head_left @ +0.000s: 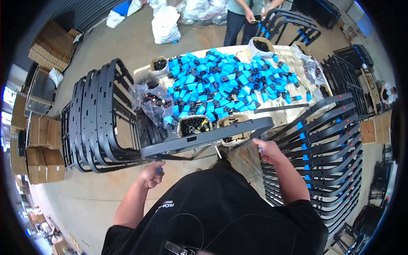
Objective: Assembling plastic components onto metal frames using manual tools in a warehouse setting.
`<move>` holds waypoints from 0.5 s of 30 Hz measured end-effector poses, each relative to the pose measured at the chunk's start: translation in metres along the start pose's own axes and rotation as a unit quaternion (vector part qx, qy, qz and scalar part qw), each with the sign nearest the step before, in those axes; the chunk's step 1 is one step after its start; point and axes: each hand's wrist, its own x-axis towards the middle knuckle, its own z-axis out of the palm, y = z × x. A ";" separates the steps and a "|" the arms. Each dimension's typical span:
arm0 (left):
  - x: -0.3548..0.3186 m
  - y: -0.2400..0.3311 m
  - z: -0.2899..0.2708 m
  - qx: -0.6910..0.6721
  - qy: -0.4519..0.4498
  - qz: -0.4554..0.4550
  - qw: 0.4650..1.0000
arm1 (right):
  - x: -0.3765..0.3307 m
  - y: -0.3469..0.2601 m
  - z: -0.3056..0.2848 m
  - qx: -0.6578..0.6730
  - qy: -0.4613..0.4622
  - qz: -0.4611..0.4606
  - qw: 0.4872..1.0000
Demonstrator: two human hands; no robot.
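Note:
My left hand [153,174] is closed beside the left end of a dark metal frame [204,137], with a small blue piece [160,170] showing between its fingers. Near the frame's right end, my right hand [269,152] is also closed, and a bit of blue [261,148] shows in it. Fingers hide most of both pieces, so their exact kind cannot be made out. The frame lies crosswise in front of me at the table's near edge, partly covering a box of small black parts [189,126] and another open box [233,120].
A large heap of blue-and-black plastic pieces [212,80] covers the table [280,114]. Dark frames [91,114] stand upright at left; more, with blue pieces on them [323,157], are stacked at right. A clear bag of parts [154,102] lies left. Another person [244,21] works across the table.

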 end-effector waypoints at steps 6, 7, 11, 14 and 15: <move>-0.011 -0.004 0.025 -0.011 0.089 0.000 0.996 | -0.024 -0.024 -0.007 0.072 -0.045 0.041 0.996; -0.012 -0.005 0.030 -0.009 0.112 0.023 0.993 | -0.021 -0.028 -0.007 0.060 -0.038 0.034 0.997; 0.015 -0.030 -0.001 0.081 0.103 0.114 0.985 | -0.020 -0.023 -0.001 0.010 0.005 0.020 1.000; 0.061 -0.071 0.006 0.334 0.384 0.332 0.794 | -0.015 -0.020 0.000 -0.051 0.009 -0.007 0.999; 0.055 -0.067 0.029 0.326 0.425 0.389 0.749 | -0.016 -0.017 -0.001 -0.077 0.020 -0.009 0.997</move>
